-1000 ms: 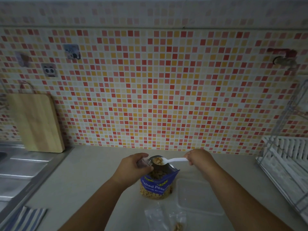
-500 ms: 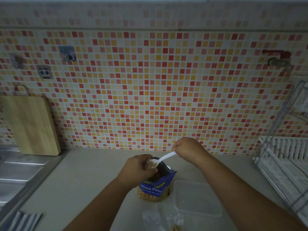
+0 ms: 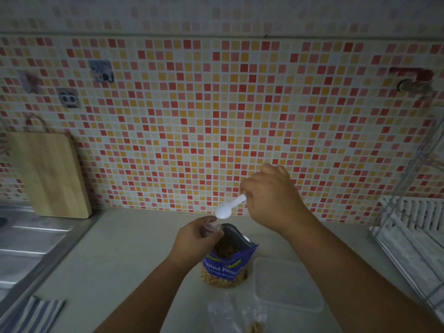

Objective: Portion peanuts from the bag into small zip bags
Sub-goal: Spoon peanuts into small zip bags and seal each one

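A blue peanut bag [image 3: 227,265] stands open on the counter, peanuts visible inside and through its clear lower part. My left hand [image 3: 194,241] pinches a small clear zip bag [image 3: 211,227] just above the peanut bag's mouth. My right hand [image 3: 271,198] holds a white plastic spoon [image 3: 229,207] by the handle; its bowl hangs tilted above the zip bag and looks empty. More small zip bags [image 3: 236,313] lie at the near edge, one with a few peanuts.
A clear plastic container lid [image 3: 286,284] lies right of the peanut bag. A dish rack [image 3: 413,227] stands at the right. A steel sink [image 3: 28,239] is at the left, a wooden cutting board [image 3: 48,174] leans on the tiled wall, and a striped cloth [image 3: 31,316] lies front left.
The spoon, loaded with peanuts over the bag a second ago, went to the zip bag in my left hand and has now lifted up and away, looking empty.
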`<state>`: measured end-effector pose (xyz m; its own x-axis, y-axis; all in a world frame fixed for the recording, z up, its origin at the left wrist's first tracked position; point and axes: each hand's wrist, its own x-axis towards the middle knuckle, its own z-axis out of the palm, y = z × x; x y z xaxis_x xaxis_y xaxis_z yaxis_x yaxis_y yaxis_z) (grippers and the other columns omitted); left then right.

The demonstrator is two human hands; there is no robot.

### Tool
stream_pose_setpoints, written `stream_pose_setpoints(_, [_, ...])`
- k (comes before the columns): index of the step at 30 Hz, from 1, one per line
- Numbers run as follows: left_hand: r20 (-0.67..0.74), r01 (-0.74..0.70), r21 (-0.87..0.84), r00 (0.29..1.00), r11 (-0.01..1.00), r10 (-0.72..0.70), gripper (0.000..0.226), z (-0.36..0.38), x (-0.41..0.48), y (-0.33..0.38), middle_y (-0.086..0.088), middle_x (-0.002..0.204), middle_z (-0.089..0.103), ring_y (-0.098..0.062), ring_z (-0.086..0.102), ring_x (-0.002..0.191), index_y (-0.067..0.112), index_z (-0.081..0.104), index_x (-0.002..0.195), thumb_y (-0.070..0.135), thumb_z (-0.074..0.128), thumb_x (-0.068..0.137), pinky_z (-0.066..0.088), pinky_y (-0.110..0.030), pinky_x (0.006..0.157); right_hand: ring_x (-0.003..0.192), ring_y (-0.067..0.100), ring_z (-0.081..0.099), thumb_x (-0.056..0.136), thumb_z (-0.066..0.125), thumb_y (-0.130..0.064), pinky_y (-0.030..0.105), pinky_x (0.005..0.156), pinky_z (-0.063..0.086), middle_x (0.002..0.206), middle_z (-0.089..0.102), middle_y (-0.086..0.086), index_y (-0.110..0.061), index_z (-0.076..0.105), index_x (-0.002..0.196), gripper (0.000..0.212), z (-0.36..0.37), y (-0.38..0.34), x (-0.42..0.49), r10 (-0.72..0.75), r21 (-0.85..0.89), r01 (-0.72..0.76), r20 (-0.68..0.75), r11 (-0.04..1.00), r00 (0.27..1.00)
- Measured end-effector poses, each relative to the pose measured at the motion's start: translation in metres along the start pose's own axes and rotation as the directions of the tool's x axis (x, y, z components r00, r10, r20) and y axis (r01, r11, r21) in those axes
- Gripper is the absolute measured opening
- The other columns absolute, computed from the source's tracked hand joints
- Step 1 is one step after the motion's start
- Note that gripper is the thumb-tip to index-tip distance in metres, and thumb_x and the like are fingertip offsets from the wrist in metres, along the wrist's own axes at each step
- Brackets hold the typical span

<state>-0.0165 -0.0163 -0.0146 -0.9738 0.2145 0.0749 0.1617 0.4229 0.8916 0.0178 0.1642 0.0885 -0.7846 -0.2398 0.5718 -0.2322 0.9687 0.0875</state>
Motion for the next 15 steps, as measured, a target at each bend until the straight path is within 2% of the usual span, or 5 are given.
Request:
stream_pose_setpoints(2, [0.004, 0.011, -0.016, 1.000, 1.000, -0.011, 0.040, 0.000, -0.001, -0.001, -0.006, 0.103, 0.068, -0.018, 0.062, 0.076, 0.021, 0.059, 0.121, 0.028, 0.067, 0.082, 0.054, -0.030, 0.075, 0.083, 0.015, 0.043, 0.087, 0.052, -0.015, 0.029, 0.076, 0.028, 0.082, 0.070, -0.004, -0.022, 0.072, 0.091, 0.022, 0.008, 0.004, -0.008, 0.155, 0.058, -0.162, 0.103, 0.985, 0.982])
stream_pose_setpoints(5, [-0.002, 0.015, -0.021, 1.000, 1.000, -0.015, 0.042, 0.002, -0.003, -0.001, -0.006, 0.106, 0.066, -0.019, 0.064, 0.092, 0.021, 0.058, 0.123, 0.028, 0.067, 0.083, 0.051, -0.027, 0.079, 0.098, 0.017, 0.048, 0.090, 0.047, -0.017, 0.030, 0.085, 0.036, 0.096, 0.070, -0.003, -0.025, 0.069, 0.103, 0.028, 0.023, 0.005, -0.024, 0.309, 0.077, -0.348, 0.307, 0.934, 0.900])
stream_pose_setpoints(10, [0.022, 0.039, -0.140, 0.999, 0.989, -0.036, 0.039, 0.002, -0.005, 0.001, -0.010, 0.110, 0.065, -0.020, 0.063, 0.092, 0.022, 0.056, 0.123, 0.022, 0.065, 0.085, 0.052, -0.018, 0.072, 0.107, 0.020, 0.048, 0.091, 0.047, -0.021, 0.032, 0.090, 0.035, 0.105, 0.068, -0.002, -0.026, 0.068, 0.108, 0.028, 0.054, -0.008, -0.051, 0.258, 0.015, -0.303, 0.485, 0.953, 0.836])
stream_pose_setpoints(13, [0.036, 0.036, -0.350, 0.999, 0.936, -0.025, 0.033, -0.001, -0.010, 0.005, -0.008, 0.116, 0.062, -0.021, 0.059, 0.103, 0.024, 0.058, 0.120, 0.018, 0.061, 0.088, 0.050, -0.014, 0.070, 0.111, 0.021, 0.045, 0.093, 0.047, -0.026, 0.034, 0.094, 0.035, 0.110, 0.063, -0.001, -0.026, 0.067, 0.112, 0.027, 0.060, -0.016, -0.058, 0.224, 0.024, -0.277, 0.524, 0.960, 0.822])
stream_pose_setpoints(15, [0.064, 0.044, -0.515, 0.998, 0.856, -0.013, 0.032, -0.006, -0.014, 0.009, -0.003, 0.112, 0.064, -0.020, 0.058, 0.108, 0.022, 0.061, 0.119, 0.022, 0.062, 0.087, 0.048, -0.017, 0.074, 0.114, 0.021, 0.043, 0.093, 0.048, -0.036, 0.035, 0.096, 0.035, 0.113, 0.061, -0.004, -0.030, 0.064, 0.114, 0.027, 0.058, -0.017, -0.057, 0.226, 0.098, -0.311, 0.491, 0.945, 0.841])
